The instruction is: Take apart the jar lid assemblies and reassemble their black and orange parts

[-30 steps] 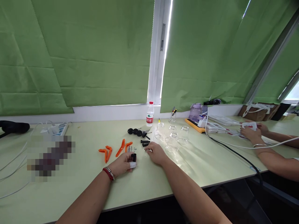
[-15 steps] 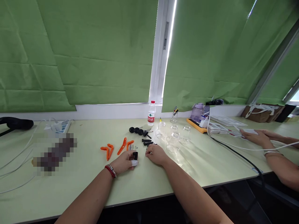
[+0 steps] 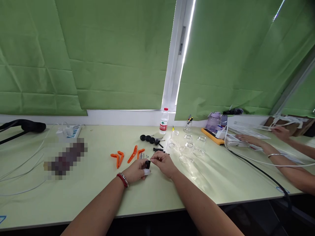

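My left hand (image 3: 136, 172) rests on the pale green table (image 3: 98, 193), its fingers closed round a small black part (image 3: 147, 164); a white bandage wraps one fingertip. My right hand (image 3: 163, 164) sits just right of it, fingers pinched together near that part on something too small to make out. Orange plastic handles (image 3: 128, 156) lie beyond my left hand. Black screws and round black knobs (image 3: 151, 140) lie further back. Several clear glass jars (image 3: 187, 148) stand to the right of my right hand.
A water bottle (image 3: 163, 121) stands by the window sill. A power strip (image 3: 69, 131) and white cables lie at the left, a black object (image 3: 31, 126) beyond. At the right another person's hands (image 3: 248, 139) handle cards near a purple jug (image 3: 213, 120). A black cable (image 3: 261, 170) crosses the table.
My right hand has drawn in from the screws toward my left hand and now pinches beside the black part. The view shifted left. The other person's hands have spread apart.
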Motion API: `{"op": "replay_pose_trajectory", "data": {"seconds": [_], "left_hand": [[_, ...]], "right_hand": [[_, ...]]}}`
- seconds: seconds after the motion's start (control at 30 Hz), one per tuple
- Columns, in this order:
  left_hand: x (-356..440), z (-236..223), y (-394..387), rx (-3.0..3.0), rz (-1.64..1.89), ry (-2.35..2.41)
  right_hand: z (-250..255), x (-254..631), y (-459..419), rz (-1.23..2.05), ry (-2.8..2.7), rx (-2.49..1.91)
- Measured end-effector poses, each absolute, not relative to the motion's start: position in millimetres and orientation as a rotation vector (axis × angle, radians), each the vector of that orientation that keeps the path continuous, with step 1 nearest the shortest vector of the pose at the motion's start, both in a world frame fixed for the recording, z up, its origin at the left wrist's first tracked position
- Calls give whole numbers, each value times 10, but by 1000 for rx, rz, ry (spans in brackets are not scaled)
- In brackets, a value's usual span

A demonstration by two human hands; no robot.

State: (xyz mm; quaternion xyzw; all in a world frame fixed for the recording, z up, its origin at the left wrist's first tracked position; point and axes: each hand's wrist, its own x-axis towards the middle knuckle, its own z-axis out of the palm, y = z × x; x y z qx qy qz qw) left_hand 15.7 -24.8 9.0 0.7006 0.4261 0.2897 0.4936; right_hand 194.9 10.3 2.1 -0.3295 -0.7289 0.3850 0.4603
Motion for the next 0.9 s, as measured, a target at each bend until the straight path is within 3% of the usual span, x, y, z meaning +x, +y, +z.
{"op": "replay_pose_trajectory", "data": {"seconds": [0.9], "left_hand": [[158, 65, -241, 1674, 717, 1012]], "right_hand": [[-9, 1956, 120, 969, -1836, -821]]}}
